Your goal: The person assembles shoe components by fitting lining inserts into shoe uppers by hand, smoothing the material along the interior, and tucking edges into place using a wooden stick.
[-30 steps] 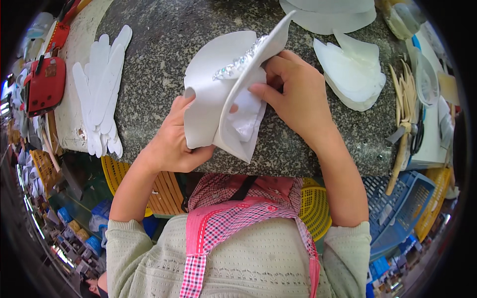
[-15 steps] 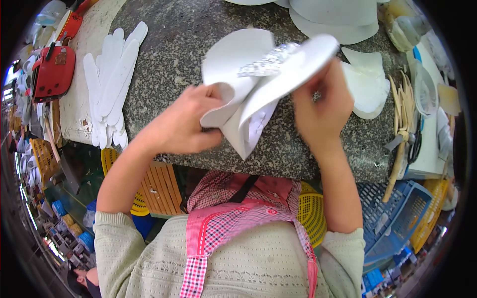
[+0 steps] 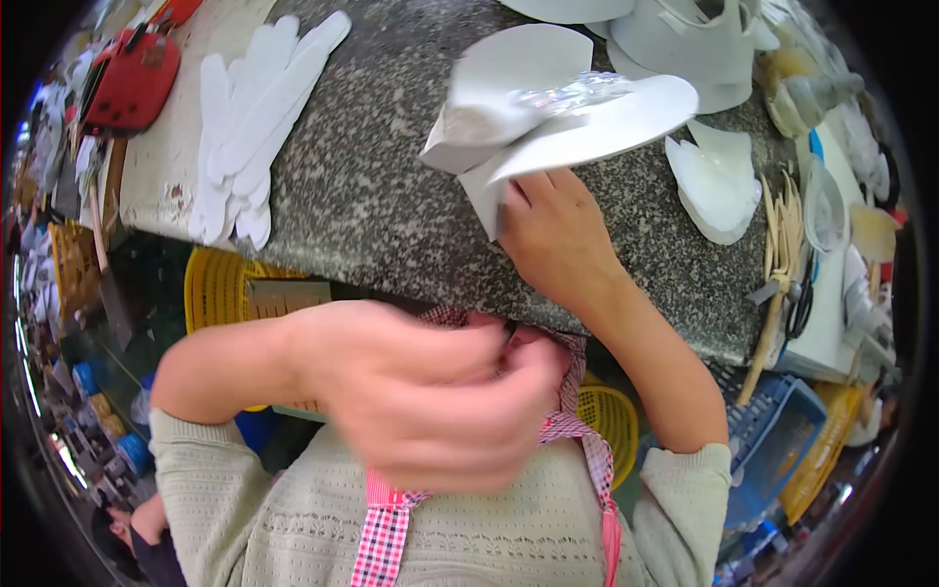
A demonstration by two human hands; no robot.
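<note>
What looks like a white shoe upper (image 3: 597, 133), broad and folded with a band of sparkling stones across its middle, is held up over the speckled stone worktop. My right hand (image 3: 558, 230) grips it from below, fingers closed and partly hidden behind its lower edge. Nearer to me, my left hand (image 3: 430, 391) is raised in front of my apron, apart from the upper. Motion smears its bent fingers, so whether anything is between them cannot be told.
Long white strips (image 3: 256, 122) lie stacked at the left. Several white pieces (image 3: 690, 44) stand at the back right, near a curved white piece (image 3: 722, 181). A wooden-handled brush (image 3: 778, 284) lies along the right edge. Yellow baskets (image 3: 210, 293) sit below the worktop.
My left hand has let go of the white upper and come back toward my body. My right hand has moved left, now holding the upper from below. My view has shifted slightly.
</note>
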